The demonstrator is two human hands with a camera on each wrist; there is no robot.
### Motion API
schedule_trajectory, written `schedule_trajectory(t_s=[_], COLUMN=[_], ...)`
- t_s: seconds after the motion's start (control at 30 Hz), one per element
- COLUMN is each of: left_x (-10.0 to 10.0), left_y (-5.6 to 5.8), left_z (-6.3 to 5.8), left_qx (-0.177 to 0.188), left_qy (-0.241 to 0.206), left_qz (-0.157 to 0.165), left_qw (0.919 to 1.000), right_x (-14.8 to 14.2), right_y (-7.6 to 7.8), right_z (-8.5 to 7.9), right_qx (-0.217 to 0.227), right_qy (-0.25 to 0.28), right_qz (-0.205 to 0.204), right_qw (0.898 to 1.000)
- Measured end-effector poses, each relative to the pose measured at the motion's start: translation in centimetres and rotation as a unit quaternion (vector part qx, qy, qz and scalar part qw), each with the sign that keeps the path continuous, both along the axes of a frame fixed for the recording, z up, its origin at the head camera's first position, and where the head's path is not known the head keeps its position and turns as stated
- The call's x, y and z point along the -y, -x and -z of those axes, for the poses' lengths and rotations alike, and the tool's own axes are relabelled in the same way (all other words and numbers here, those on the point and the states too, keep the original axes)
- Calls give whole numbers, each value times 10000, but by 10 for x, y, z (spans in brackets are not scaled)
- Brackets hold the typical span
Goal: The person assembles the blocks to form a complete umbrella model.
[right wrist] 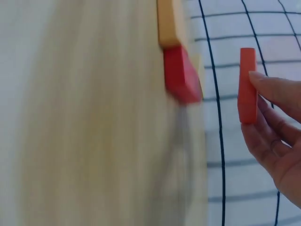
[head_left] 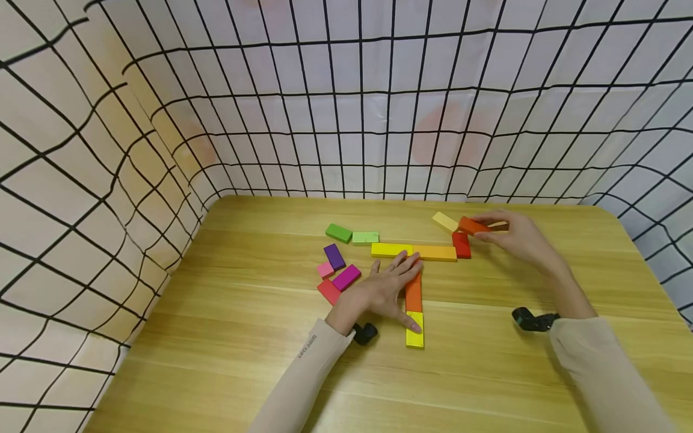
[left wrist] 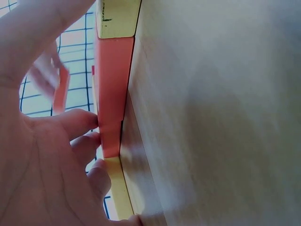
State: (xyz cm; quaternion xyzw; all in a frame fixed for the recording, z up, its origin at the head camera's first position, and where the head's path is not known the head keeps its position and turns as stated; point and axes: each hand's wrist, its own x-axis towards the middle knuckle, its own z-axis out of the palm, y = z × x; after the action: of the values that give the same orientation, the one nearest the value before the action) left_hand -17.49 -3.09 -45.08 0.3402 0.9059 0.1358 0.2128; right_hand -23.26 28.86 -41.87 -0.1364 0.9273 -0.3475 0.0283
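Note:
My right hand [head_left: 518, 239] pinches an orange block [head_left: 473, 226] between thumb and fingers, above the table's far right. In the right wrist view this block [right wrist: 247, 85] stands apart from the red block [right wrist: 180, 75]. My left hand [head_left: 381, 287] lies spread over a column of blocks, its fingertips touching them. That column has orange blocks [head_left: 413, 297] and a yellow block [head_left: 414, 340] at its near end. Across its far end runs a row with a yellow block [head_left: 391, 250] and a light orange block [head_left: 435, 253], ending at the red block [head_left: 462, 245]. My hand partly covers the column.
Left of the column lie purple [head_left: 334, 257], pink [head_left: 325, 270], magenta [head_left: 346, 277] and coral red [head_left: 328, 291] blocks. Two green blocks [head_left: 338, 233] sit farther back. A pale yellow block [head_left: 445, 222] lies beside the held one. Gridded cloth [head_left: 346, 120] walls the table [head_left: 227, 373].

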Motion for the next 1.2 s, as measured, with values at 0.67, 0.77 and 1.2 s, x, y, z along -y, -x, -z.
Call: schedule_trajectory(t_s=[0.67, 0.77, 1.2], left_x=[0, 0, 0], left_y=[2, 2, 3], left_z=[0, 0, 0], left_qx=[-89, -104, -63], left_qy=[55, 57, 112], left_qz=[42, 39, 18], left_qw=[9999, 9999, 9999], right_x=[91, 96, 98], right_y=[88, 93, 102], right_z=[12, 15, 29], right_qx=[398, 474, 656], right_qy=[562, 554, 331], right_qz=[104, 191, 236], right_qw=[9976, 9972, 9970])
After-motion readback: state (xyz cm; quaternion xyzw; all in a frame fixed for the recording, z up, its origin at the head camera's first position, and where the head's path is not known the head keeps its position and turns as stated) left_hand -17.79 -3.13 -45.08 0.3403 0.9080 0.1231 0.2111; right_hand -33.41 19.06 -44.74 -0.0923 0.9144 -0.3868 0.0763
